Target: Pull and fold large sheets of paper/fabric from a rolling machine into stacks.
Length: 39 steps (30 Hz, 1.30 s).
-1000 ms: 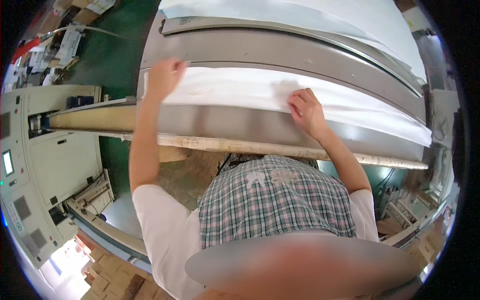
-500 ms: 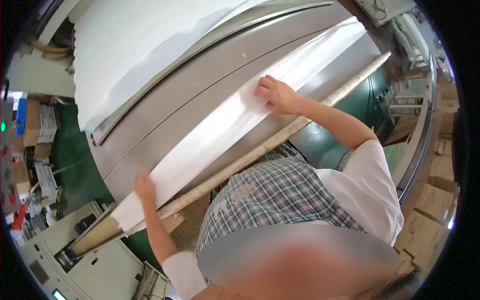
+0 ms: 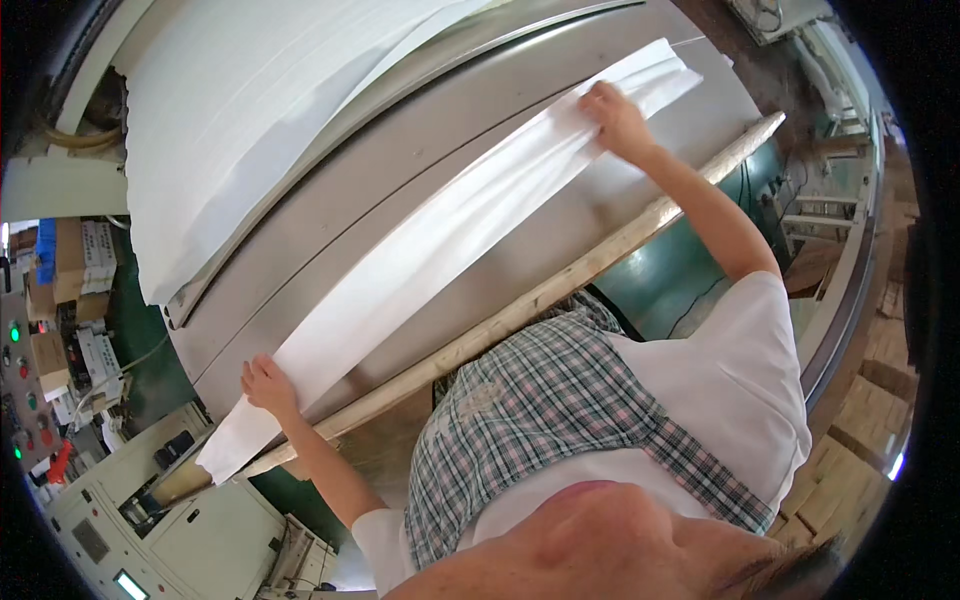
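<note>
A long strip of folded white sheet material (image 3: 400, 270), cloth or soft film, lies slantwise across the grey metal table (image 3: 330, 250). Near its lower left end, my left hand (image 3: 270, 388) rests on the strip with fingers spread. My right hand (image 3: 615, 120) is by the upper right end, its fingers curled over the strip's far edge and gripping it. Creases run lengthwise from that end, where the layers fan apart a little. The fingertips of the right hand are partly hidden.
A large stack of white sheeting (image 3: 270, 110) lies beyond a raised metal edge. A long pale roller or bar (image 3: 540, 295) runs along the near side of the table. Machine cabinets (image 3: 215, 535) stand at lower left, a control panel (image 3: 25, 380) at far left, and cardboard boxes (image 3: 850, 450) at right.
My right hand has moved along the strip toward its upper right end. My left hand has shifted slightly down and left. The strip has slid to the left and is more creased at its far end.
</note>
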Motion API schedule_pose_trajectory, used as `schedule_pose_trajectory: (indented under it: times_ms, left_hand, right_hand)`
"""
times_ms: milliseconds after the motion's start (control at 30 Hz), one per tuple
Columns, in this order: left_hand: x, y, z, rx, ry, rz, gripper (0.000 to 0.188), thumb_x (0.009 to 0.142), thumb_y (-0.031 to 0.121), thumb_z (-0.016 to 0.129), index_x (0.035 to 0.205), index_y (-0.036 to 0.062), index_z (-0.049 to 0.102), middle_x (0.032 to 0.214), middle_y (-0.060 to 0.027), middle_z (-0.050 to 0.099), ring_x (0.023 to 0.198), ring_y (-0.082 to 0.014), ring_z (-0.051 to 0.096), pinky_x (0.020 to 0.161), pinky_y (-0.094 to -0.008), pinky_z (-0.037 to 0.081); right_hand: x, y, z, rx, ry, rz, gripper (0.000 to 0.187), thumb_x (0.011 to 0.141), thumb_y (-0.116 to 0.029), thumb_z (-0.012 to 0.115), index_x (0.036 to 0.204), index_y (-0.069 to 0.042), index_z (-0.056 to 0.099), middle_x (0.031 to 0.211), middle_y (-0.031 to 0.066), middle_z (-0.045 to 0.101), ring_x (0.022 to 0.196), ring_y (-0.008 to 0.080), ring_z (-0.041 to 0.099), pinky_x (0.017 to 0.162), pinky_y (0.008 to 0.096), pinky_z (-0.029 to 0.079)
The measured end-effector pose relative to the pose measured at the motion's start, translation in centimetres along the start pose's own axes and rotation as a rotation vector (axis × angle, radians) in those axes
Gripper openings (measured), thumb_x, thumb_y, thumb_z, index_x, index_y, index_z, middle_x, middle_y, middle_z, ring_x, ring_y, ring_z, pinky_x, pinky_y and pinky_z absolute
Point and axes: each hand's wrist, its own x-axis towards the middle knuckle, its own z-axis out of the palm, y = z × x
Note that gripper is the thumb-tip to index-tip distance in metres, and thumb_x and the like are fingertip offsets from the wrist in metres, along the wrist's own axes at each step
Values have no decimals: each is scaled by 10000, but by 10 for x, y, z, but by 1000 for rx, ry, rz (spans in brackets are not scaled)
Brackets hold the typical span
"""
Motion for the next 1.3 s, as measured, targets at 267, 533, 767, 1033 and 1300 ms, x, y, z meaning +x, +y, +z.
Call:
schedule_pose_trajectory:
  times_ms: [267, 533, 767, 1033, 1300]
  left_hand:
    - [-18, 66, -11, 35, -75, -168, 432, 879, 456, 333, 1140, 184, 542, 1318, -129, 376, 1230, -380, 270, 943, -565, 228]
    - [-30, 102, -16, 57, -121, -174, 455, 874, 490, 310, 1167, 220, 529, 1332, -123, 359, 1251, -380, 235, 948, -598, 186]
    - [-21, 98, 2, 194, -342, -210, 465, 885, 475, 265, 1218, 220, 465, 1322, -127, 366, 1260, -388, 209, 944, -634, 160]
    - [-2, 103, -4, 163, -273, -110, 484, 867, 485, 292, 1182, 174, 489, 1289, -162, 390, 1217, -408, 285, 914, -678, 158]
    - [-80, 31, -31, -138, 259, -163, 441, 845, 374, 477, 1215, 134, 457, 1309, -154, 368, 1249, -320, 283, 983, -553, 200]
  right_hand:
    - [-18, 240, -14, -387, 276, 641, 228, 733, -171, 571, 945, -96, 540, 967, 118, 549, 889, 313, 555, 699, 406, 466]
    - [1, 264, -50, 93, 8, 712, 335, 828, -244, 491, 1072, -17, 527, 1004, 162, 594, 908, 343, 562, 766, 387, 443]
    - [34, 244, 53, -211, -221, 475, 406, 917, -299, 295, 1177, -44, 477, 1182, 192, 488, 1081, 352, 468, 924, 415, 358]
    - [41, 341, 51, 181, -497, 431, 552, 910, -431, 276, 1332, -75, 304, 1375, 140, 288, 1267, 249, 276, 1033, 360, 202]
    - [26, 148, 22, 251, -932, 171, 498, 894, -384, 370, 1253, -42, 406, 1270, 149, 407, 1210, 255, 338, 1017, 342, 235]
